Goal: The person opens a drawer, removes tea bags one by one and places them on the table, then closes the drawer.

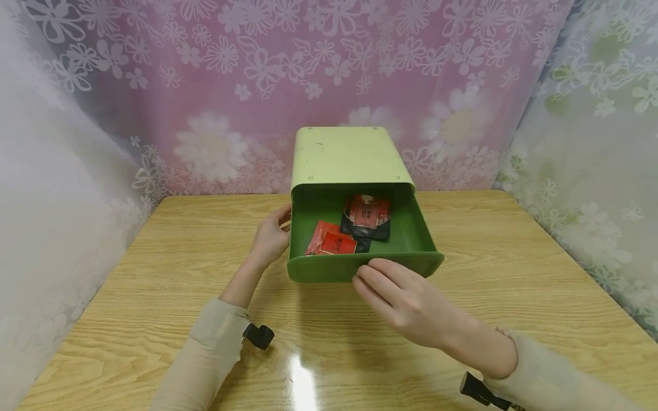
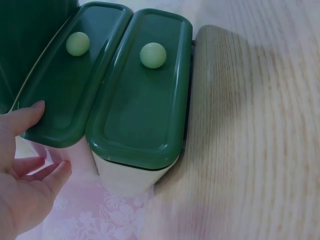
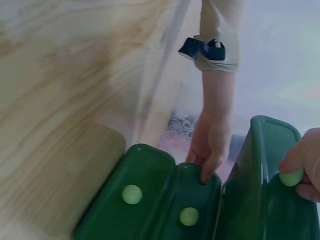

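Note:
A pale yellow-green cabinet (image 1: 349,154) stands on the table with its green top drawer (image 1: 321,268) pulled well out. Inside lie two red-and-black sachets (image 1: 336,241), one overlapping the other's corner in the head view. My right hand (image 1: 411,305) pinches the round knob (image 3: 291,178) on that drawer's front. At the cabinet's left side, my left hand (image 1: 271,240) rests its thumb (image 2: 31,117) on the middle drawer's front (image 2: 67,90), its other fingers beside the pale side wall. The bottom drawer (image 2: 135,105) is closed below it.
The cabinet stands on a wood-grain table (image 1: 205,240). Behind it hangs a pink flowered cloth (image 1: 308,74), with pale cloths at the left and right (image 1: 606,171). Black wrist mounts (image 1: 259,337) jut from both sleeves.

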